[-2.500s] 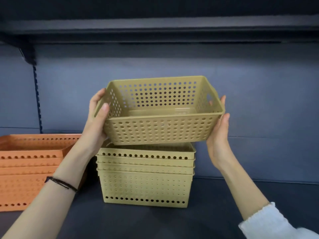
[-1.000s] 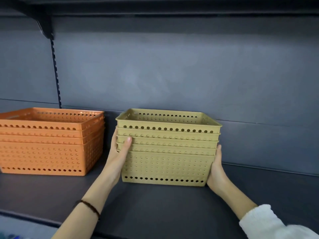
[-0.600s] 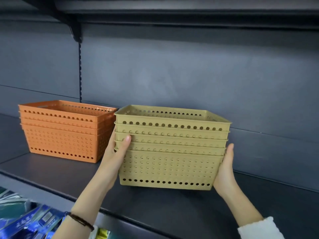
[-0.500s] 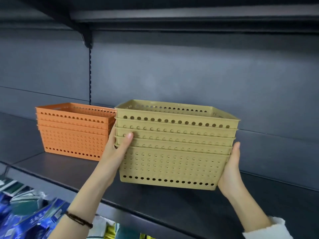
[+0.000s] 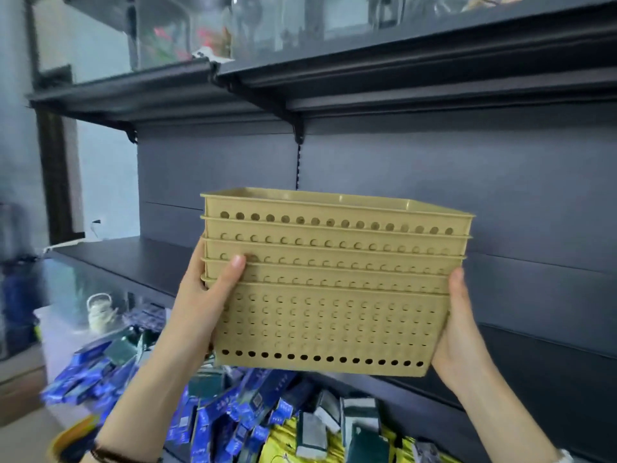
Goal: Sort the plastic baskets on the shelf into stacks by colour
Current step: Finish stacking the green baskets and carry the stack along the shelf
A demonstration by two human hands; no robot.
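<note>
A stack of several nested yellow plastic baskets (image 5: 329, 295), perforated with round holes, is held up in the air in front of the dark shelf (image 5: 140, 262). My left hand (image 5: 208, 302) grips the stack's left side, thumb across the front rims. My right hand (image 5: 459, 332) grips its right side near the bottom. The stack's base is clear of the shelf surface. The orange baskets are out of view.
A dark upper shelf (image 5: 334, 78) with brackets runs overhead. Below the stack lies a heap of blue packets (image 5: 233, 416) and yellow and green packets (image 5: 334, 432). A white kettle-like object (image 5: 98, 310) sits lower left on a reflective surface.
The yellow stack has been lifted off the shelf and carried left with both hands; my view swung left, so the orange stack has gone out of sight and goods below appeared.
</note>
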